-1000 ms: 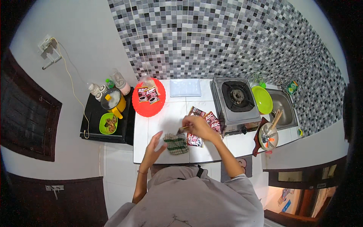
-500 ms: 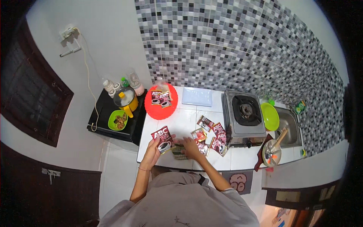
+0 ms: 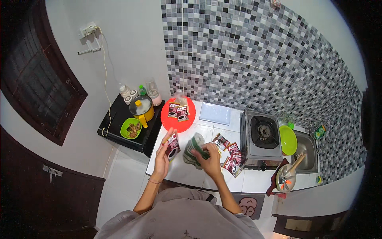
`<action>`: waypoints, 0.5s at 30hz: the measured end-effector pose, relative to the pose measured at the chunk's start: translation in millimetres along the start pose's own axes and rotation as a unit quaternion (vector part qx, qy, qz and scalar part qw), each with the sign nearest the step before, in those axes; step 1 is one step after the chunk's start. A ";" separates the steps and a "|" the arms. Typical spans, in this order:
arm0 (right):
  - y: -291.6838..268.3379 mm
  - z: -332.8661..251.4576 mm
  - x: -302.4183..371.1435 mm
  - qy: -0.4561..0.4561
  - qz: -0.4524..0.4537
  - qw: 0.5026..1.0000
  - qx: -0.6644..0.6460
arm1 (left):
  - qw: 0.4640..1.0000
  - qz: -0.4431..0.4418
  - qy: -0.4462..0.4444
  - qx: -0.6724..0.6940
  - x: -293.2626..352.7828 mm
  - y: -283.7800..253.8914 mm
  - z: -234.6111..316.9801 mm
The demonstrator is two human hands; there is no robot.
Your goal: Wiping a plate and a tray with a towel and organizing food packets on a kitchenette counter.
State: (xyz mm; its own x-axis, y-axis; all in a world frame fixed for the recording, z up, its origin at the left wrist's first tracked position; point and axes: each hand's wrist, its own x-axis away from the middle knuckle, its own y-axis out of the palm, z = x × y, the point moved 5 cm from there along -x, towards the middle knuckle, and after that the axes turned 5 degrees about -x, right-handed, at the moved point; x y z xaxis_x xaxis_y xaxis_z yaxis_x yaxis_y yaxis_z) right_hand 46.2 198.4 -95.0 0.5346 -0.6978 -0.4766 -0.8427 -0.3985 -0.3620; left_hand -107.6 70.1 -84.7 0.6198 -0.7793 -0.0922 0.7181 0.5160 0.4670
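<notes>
My left hand point(image 3: 160, 160) holds up a dark red sachet point(image 3: 172, 148) with a coffee cup pictured on it, gripping it at its left side. Bunched in the fingers of my right hand point(image 3: 211, 160) is a green and white checked cloth point(image 3: 195, 144), raised a little above the white counter beside the sachet. Several more sachets point(image 3: 232, 165) lie loosely to the right of that hand, partly overlapping. Farther back, sachets point(image 3: 182, 113) of the same look rest on a round red tray point(image 3: 169, 126), along with a clear plastic bag point(image 3: 181, 98).
Behind my hands is a pale blue tray point(image 3: 215, 114). A gas stove point(image 3: 259, 153), a green plate point(image 3: 288, 140), a sink point(image 3: 308, 162) and a pan point(image 3: 283, 185) stand to the right. At left, a black surface point(image 3: 114, 128) bears a yellow pot point(image 3: 146, 115) and a green bowl point(image 3: 124, 134).
My right hand has lifted the checked cloth off the counter. My left hand has turned the sachet more upright and edge-on. The whole view has shifted slightly.
</notes>
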 end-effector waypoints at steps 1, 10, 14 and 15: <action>1.0 -14.0 -1.4 0.007 -0.004 1.000 -0.018 | 0.999 -0.033 0.017 -0.008 0.3 14.4 2.7; 13.3 -75.5 -38.7 -0.092 0.122 0.974 -0.166 | 0.992 -0.046 -0.079 0.082 29.4 58.6 -51.0; 13.3 -59.3 -54.2 0.174 0.065 0.913 -0.364 | 0.991 -0.011 -0.035 0.126 33.6 61.5 -66.1; 13.1 -50.1 -57.8 0.152 0.061 0.919 -0.360 | 0.991 -0.010 -0.034 0.127 31.8 59.0 -71.7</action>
State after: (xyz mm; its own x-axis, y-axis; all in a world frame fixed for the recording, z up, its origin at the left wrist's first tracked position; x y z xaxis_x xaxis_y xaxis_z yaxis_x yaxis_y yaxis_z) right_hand 1.0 203.7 -32.1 0.4842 -0.8534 -0.1928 -0.7767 -0.5208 0.3544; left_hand -22.8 101.2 -123.0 0.5775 -0.8149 -0.0486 0.6223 0.4009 0.6724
